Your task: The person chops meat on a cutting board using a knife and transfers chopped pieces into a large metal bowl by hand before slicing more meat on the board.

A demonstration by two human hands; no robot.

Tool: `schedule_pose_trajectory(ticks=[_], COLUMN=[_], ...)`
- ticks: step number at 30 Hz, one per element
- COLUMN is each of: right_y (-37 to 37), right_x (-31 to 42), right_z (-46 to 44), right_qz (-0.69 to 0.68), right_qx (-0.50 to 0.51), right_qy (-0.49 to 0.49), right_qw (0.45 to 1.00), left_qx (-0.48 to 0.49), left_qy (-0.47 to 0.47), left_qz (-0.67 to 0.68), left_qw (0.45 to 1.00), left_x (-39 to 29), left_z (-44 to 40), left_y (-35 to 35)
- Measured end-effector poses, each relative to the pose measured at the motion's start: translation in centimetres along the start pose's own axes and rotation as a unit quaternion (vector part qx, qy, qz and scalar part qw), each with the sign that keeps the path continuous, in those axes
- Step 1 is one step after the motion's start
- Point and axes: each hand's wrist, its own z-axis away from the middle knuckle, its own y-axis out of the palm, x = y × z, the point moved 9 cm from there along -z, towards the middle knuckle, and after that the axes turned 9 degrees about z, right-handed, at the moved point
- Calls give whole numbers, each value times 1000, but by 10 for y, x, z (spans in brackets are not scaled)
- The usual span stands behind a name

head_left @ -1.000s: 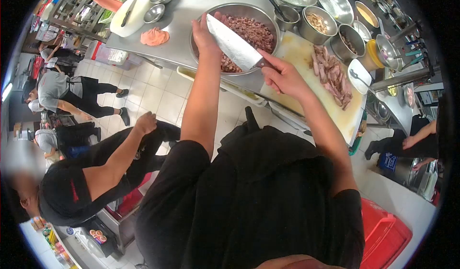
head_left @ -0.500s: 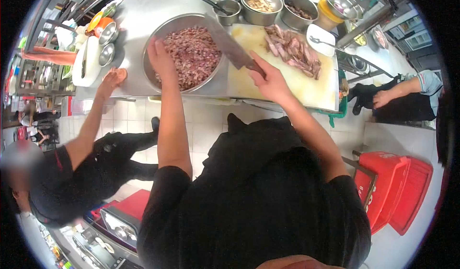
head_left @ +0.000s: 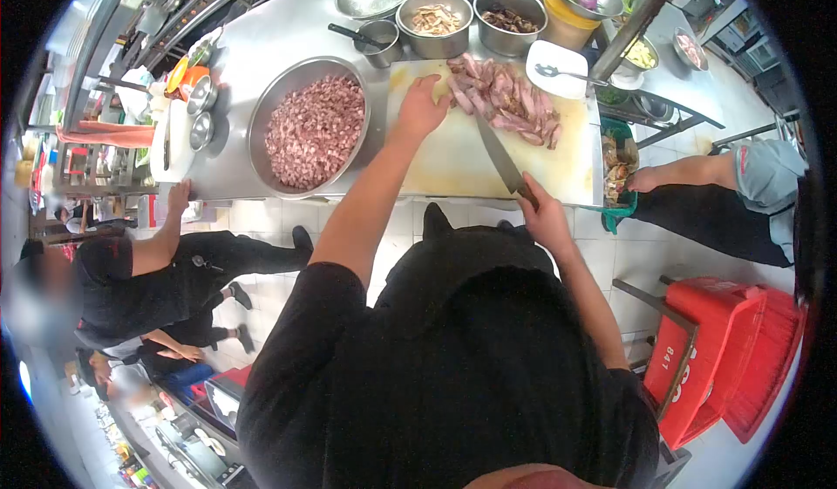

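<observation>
Cutting appears partly done, with diced meat (head_left: 314,132) in the steel bowl (head_left: 301,66) and larger strips (head_left: 514,97) left on the cutting board (head_left: 571,171), the left hand (head_left: 423,110) beside them, its grip apparently empty, the right hand (head_left: 546,217) grasping the cleaver (head_left: 500,158).

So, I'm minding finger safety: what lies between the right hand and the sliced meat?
The knife, held in the right hand over the board; the head view shows it.
</observation>
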Motion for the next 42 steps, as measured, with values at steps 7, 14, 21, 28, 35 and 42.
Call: schedule_pose_trajectory(ticks=[7,14,21,28,35,42], right_y=[-6,-6,-3,-4,-5,6], right_x=[-22,-32,-43,-40,-31,-43], right_z=[7,7,5,4,6,16], right_qz=[-22,-44,-57,-64,-67,-77], right_qx=[21,56,31,49,37,14], right_qy=[14,22,-14,9,19,28], right_qw=[999,997,998,997,997,997], left_qx=[24,-50,-49,-18,174,182], left_qy=[-211,-282,-295,55,82,56], left_qz=[-10,3,133,-41,-108,-74], left_qw=[977,958,945,997,975,979], left_x=[35,34,77,-3,8,4], left_z=[-16,-13,2,5,-3,29], left_y=[72,68,62,39,64,32])
